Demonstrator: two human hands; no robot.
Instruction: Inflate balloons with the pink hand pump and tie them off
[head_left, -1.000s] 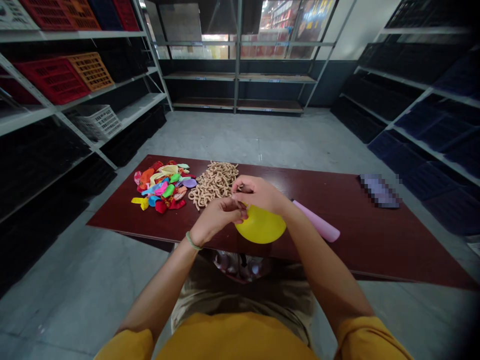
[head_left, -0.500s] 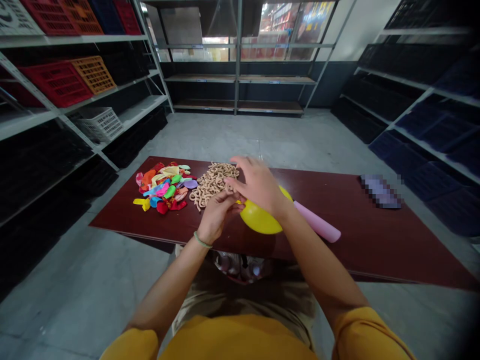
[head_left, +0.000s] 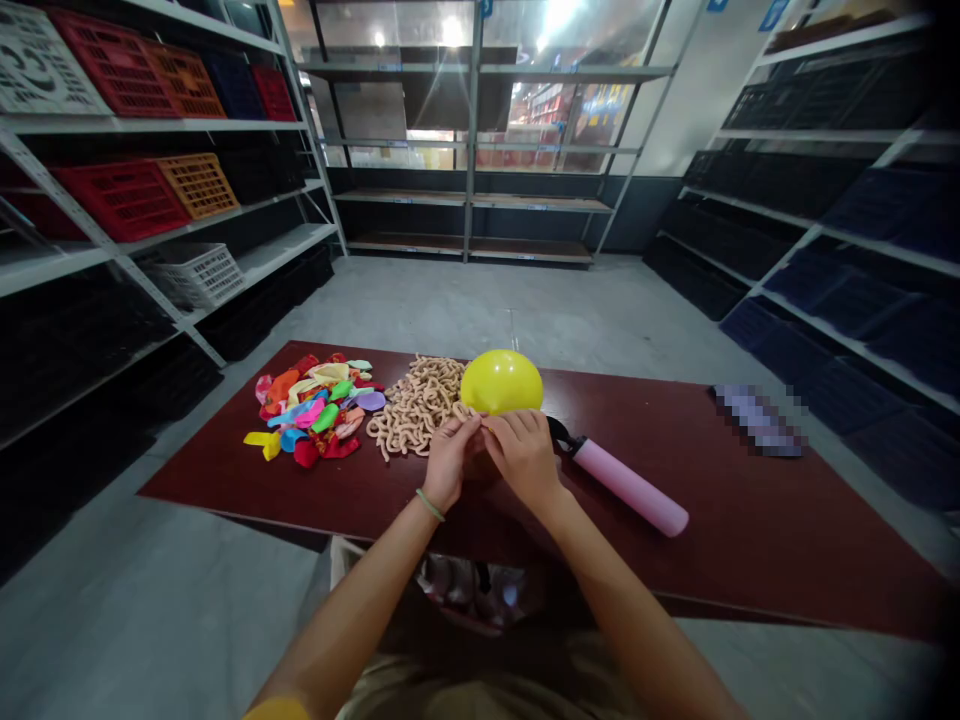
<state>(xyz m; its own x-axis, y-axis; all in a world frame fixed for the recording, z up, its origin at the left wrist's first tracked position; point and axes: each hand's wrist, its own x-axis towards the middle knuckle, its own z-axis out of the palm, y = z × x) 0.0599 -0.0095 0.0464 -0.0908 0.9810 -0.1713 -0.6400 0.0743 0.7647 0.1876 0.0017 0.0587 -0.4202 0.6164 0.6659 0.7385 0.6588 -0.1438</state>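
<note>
An inflated yellow balloon (head_left: 501,380) is above the table just beyond my hands, its neck end toward me. My left hand (head_left: 448,458) is closed, thumb and fingers pinched at the balloon's neck. My right hand (head_left: 527,460) is closed there too, its fingertips meeting those of the left. The knot or neck itself is mostly hidden by the fingers. Beside my left hand lies a heap of beige, cord-like curled pieces (head_left: 418,405). A pink hand pump (head_left: 631,487) with a black end rests right of my right hand.
Several deflated balloons (head_left: 324,415) in many colours are heaped at the left of the dark red table (head_left: 750,520). A blurred-out flat object (head_left: 759,420) lies at the right. Shelves with crates (head_left: 124,200) stand at the left, others behind and right.
My right hand has come down from above the balloon to meet my left hand at its neck. The balloon now points away from me, and the camera view has tilted up.
</note>
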